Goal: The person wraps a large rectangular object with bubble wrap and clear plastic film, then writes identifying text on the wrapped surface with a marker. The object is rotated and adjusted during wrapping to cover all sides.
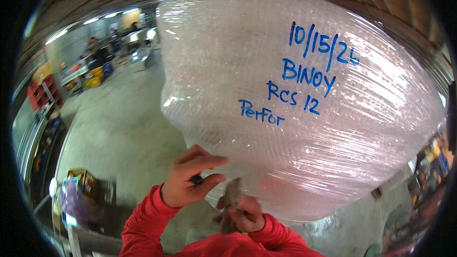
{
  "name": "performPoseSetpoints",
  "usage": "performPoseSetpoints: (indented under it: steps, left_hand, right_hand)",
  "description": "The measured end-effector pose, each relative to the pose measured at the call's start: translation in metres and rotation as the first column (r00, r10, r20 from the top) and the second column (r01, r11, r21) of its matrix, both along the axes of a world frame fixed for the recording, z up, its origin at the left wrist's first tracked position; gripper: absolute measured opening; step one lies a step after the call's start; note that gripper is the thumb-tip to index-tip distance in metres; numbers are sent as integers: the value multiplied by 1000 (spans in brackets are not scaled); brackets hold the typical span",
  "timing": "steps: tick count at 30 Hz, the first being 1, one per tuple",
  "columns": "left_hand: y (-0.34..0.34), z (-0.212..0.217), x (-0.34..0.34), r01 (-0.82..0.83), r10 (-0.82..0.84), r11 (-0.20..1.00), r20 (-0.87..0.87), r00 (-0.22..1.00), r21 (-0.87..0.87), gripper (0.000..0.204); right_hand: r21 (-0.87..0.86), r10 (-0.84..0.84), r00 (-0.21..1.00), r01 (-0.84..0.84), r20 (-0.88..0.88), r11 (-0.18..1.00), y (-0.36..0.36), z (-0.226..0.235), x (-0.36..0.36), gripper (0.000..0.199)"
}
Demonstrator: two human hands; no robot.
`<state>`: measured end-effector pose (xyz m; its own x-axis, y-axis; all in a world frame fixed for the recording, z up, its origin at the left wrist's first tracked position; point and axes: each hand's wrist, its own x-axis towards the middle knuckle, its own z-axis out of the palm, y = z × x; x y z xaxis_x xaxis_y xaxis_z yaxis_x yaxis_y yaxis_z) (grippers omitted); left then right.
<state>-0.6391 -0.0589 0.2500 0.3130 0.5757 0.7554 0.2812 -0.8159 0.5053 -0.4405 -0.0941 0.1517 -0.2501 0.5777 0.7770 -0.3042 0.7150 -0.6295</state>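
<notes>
My left hand (193, 176) is raised in front of me, thumb and index finger curved and apart. A small black object (195, 180) shows in its palm, mostly covered by the fingers, so its kind is hidden. Close beside it, lower and to the right, my right hand (249, 212) grips a crumpled grey-brown cloth piece (232, 193) that looks like a work glove. Just beyond both hands stands a large bundle (228, 66) wrapped in clear plastic film, with blue handwriting on its face.
Concrete floor (119, 114) stretches to the left. A purple plastic bag (76, 202) and a yellowish crate (88, 181) are at the lower left. Yellow bins (95, 77) and a red rack (44, 93) stand farther off. Assorted items (431, 171) line the right side.
</notes>
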Motion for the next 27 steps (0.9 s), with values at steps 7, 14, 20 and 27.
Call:
performPoseSetpoints:
  steps: [7, 14, 20, 27]
  left_hand:
    - [94, -2, -56, -154, 78, 944, 257, 963, 292, 26]
    - [133, -14, -85, 136, -150, 925, 14, 989, 356, 21]
    - [141, -17, -85, 266, -313, 894, 79, 946, 361, 23]
    - [144, -24, -85, 253, -300, 900, 82, 950, 356, 24]
  right_hand:
    - [402, -977, -133, 914, 165, -57, 19, 84, -4, 65]
    - [487, -848, -429, 838, 311, -245, 45, 113, -65, 75]
    - [386, -747, -601, 785, 284, -485, 45, 123, -65, 75]
    - [299, -716, -603, 797, 352, -524, 52, 111, -75, 83]
